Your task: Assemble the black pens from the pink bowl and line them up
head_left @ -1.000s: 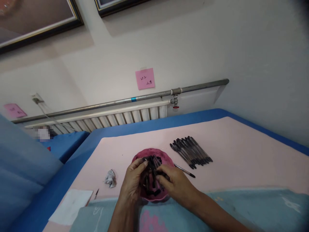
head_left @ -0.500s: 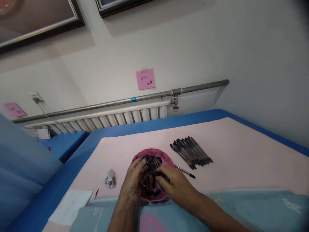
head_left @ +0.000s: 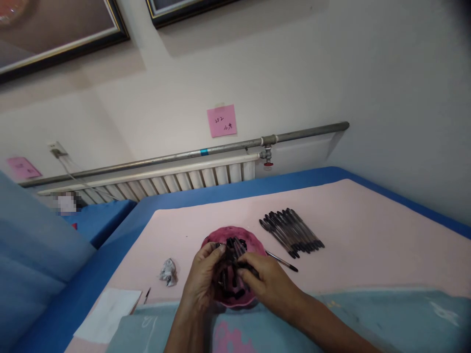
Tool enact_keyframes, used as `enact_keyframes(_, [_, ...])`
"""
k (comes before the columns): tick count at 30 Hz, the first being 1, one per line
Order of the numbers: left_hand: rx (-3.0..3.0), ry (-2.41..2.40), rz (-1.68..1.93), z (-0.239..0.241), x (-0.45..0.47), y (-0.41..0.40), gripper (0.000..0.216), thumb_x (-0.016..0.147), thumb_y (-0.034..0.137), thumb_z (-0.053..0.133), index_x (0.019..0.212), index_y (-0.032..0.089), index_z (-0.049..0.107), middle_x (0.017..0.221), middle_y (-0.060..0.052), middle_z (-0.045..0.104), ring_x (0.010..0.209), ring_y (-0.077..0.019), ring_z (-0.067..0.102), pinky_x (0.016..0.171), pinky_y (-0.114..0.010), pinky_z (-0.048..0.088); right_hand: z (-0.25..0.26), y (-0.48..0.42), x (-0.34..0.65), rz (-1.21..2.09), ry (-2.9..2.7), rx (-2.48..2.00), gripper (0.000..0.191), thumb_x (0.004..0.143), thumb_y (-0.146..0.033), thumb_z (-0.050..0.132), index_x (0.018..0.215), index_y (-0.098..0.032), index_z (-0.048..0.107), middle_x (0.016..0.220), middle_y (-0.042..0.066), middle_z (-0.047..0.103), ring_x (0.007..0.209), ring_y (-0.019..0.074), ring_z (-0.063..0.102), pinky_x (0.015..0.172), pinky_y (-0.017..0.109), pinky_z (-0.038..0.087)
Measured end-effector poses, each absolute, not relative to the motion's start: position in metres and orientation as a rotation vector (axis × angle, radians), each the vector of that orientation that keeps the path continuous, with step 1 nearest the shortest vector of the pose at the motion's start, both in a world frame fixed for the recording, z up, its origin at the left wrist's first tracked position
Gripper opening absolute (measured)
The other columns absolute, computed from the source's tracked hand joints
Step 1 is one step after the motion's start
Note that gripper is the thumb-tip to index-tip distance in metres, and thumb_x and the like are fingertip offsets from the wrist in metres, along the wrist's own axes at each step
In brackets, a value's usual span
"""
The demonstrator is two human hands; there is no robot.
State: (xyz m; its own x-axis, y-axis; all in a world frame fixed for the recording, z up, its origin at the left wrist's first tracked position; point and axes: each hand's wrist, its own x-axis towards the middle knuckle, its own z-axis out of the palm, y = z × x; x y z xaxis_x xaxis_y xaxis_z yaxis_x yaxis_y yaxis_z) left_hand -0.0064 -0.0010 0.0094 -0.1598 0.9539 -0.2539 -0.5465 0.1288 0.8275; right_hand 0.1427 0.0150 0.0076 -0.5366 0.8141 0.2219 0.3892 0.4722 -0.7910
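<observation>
Scarcely shifted, left hand (head_left: 201, 280) and right hand (head_left: 267, 283) both clutch black caps (head_left: 232, 243) inside the pink bowl (head_left: 254, 241), pens (head_left: 290, 230) lying right of it.

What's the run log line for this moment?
left hand: in pink bowl, on black pieces | right hand: same bowl, among pieces | row of pens: right of bowl

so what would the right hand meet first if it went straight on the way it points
Probably the black pen caps in the pink bowl, right at its fingers; the left hand just beyond.
</observation>
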Motion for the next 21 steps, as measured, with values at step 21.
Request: enact_keyframes(21, [0.513,0.991,1.446,0.0078,-0.0072,-0.0011,0.017,0.059,0.021,0.072,0.069,0.013,0.06,0.063,-0.001,0.067,0.056,-0.0108,0.061,0.054,-0.021,0.045,0.0098,0.0138,0.1411,1.079,-2.034,-0.954,0.011,0.075,-0.015,0.047,0.074,-0.019,0.058,0.068,0.0,0.06,0.066,0.0144,0.054,0.059,0.027,0.041])
